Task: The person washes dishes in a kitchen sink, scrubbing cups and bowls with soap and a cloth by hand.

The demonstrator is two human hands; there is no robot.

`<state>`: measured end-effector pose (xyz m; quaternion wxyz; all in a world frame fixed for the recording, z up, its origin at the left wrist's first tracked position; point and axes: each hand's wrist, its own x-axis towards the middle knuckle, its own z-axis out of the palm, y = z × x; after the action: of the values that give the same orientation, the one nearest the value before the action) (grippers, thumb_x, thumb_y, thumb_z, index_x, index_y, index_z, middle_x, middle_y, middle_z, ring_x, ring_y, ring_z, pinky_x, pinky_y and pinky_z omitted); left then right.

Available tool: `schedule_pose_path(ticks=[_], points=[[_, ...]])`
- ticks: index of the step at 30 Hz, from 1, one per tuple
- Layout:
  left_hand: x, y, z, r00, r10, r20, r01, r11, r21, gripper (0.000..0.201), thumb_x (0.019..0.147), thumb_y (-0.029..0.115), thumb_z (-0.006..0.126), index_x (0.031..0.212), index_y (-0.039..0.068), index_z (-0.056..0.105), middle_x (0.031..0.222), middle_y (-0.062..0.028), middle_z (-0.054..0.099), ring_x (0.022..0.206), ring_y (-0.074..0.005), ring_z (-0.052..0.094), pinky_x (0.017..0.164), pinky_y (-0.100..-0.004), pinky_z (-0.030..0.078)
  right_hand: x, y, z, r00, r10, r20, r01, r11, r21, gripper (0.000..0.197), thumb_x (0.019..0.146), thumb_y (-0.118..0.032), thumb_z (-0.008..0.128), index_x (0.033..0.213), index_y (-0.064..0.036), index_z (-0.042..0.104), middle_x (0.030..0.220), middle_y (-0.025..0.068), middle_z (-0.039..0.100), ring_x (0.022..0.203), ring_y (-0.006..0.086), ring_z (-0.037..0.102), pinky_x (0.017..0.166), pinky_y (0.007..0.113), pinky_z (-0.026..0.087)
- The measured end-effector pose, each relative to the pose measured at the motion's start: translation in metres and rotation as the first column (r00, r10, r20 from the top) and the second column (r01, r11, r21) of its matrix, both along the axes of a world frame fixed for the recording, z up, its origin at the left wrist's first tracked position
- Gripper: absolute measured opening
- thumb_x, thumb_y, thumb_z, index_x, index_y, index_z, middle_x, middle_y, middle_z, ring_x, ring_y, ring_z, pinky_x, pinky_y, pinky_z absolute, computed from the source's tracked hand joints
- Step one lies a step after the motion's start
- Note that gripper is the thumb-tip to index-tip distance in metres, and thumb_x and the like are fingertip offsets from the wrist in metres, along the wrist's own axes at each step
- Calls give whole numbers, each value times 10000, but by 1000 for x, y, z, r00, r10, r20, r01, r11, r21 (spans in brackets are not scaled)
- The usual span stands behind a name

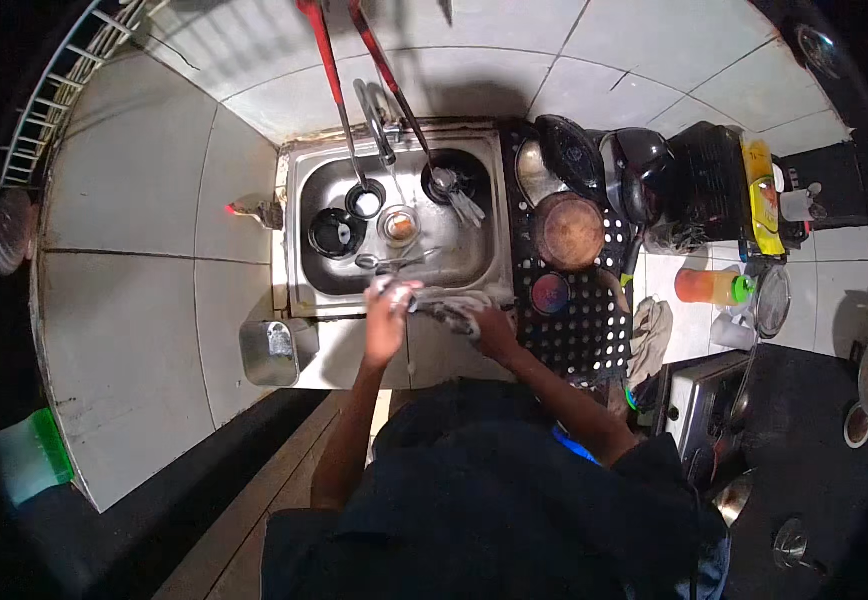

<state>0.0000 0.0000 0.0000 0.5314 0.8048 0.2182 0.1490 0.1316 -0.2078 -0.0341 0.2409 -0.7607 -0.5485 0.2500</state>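
My left hand (386, 318), in front of the sink's near edge, has its fingers curled and flecked with foam around something I cannot make out. Close to its right, my right hand (490, 332) grips a greyish-white, soapy bundle (446, 302) that stretches toward the left hand. Motion blur hides what the bundle is. Just beyond the hands, a spoon (366, 261) lies in the metal sink (304, 285). Further in are a dark pot (330, 236), a small dark cup (364, 200), and a drain strainer (399, 226) with an orange bit in it.
A faucet (374, 120) rises behind the sink, near two long red-handled tools (326, 50). Cutlery (462, 203) leans at the sink's right. A black perforated mat (579, 340) carries pans, including a brown round one (569, 232). A square metal container (270, 355) stands at left.
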Motion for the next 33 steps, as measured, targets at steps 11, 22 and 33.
schedule_pose_path(ticks=[11,22,33], points=[[168,13,58,997,-55,55,35,950,311,377,729,-93,618,1063,56,708,1056,-169,633,920,-344,628,815,-402,497,20,-16,-13,959,-268,-95,278,953,118,632,726,-98,687,1334,-150,521,1328,135,523,1281,353,427,1075,478,336],[219,31,-21,981,-6,-194,102,868,487,243,787,-18,639,1017,16,710,1024,-211,650,975,-385,615,871,-413,491,38,-12,-8,933,-337,-125,356,914,197,453,782,-124,616,1235,-132,608,1230,78,610,1163,322,514,1013,440,379],[226,35,-34,958,118,-260,-20,936,351,298,734,-78,590,1015,-23,671,1009,-259,638,949,-416,613,870,-445,486,43,-8,-16,908,-354,-223,396,898,189,504,728,-40,604,1225,-123,599,1226,121,587,1165,356,501,1002,470,398]])
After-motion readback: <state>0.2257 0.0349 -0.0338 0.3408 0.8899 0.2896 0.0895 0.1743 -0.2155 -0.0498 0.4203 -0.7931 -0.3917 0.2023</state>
